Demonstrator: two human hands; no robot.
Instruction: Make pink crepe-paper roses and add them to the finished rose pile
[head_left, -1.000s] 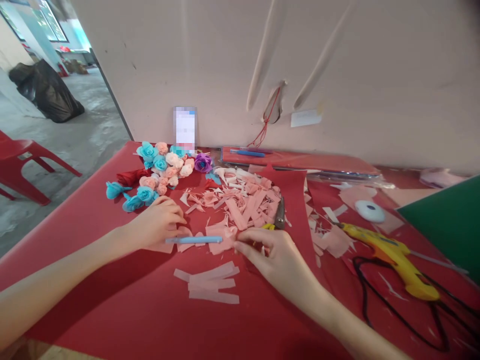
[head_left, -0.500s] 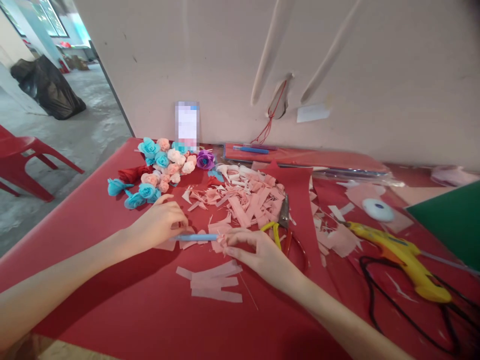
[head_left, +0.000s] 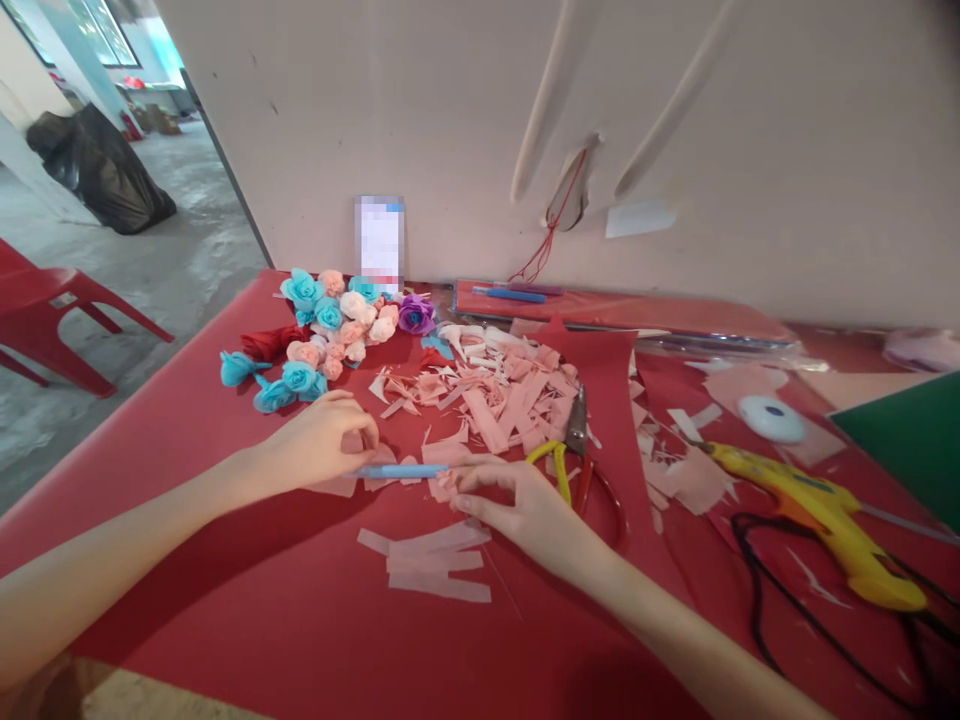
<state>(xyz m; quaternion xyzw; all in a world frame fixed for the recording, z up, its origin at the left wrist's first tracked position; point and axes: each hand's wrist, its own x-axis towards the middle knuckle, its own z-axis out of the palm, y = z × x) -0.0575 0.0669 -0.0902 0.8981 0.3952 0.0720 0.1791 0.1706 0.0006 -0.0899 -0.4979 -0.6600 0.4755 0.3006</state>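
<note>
A light-blue, pen-like stick (head_left: 405, 471) lies level between my two hands, above the red table. My left hand (head_left: 334, 437) has its fingers closed on the stick's left end. At the other end, a small bunch of pink crepe paper (head_left: 447, 484) is pinched by my right hand (head_left: 504, 497), around the stick's tip. Several pale pink paper strips (head_left: 439, 562) lie just below my hands. Beyond them is a heap of pink paper scraps (head_left: 510, 390). Scissors (head_left: 576, 425) with yellow and red handles rest near my right hand.
Blue, pink, white, red and purple paper flowers (head_left: 330, 340) cluster at the back left, before an upright phone (head_left: 380, 243). A yellow glue gun (head_left: 817, 520) with a black cord lies at right, near a white round object (head_left: 772, 418) and green sheet (head_left: 907, 445). Blue pen (head_left: 514, 295) behind.
The view has shifted slightly, so the table things sit a little further right. My hands keep nearly the same hold on the stick and the pink paper.
</note>
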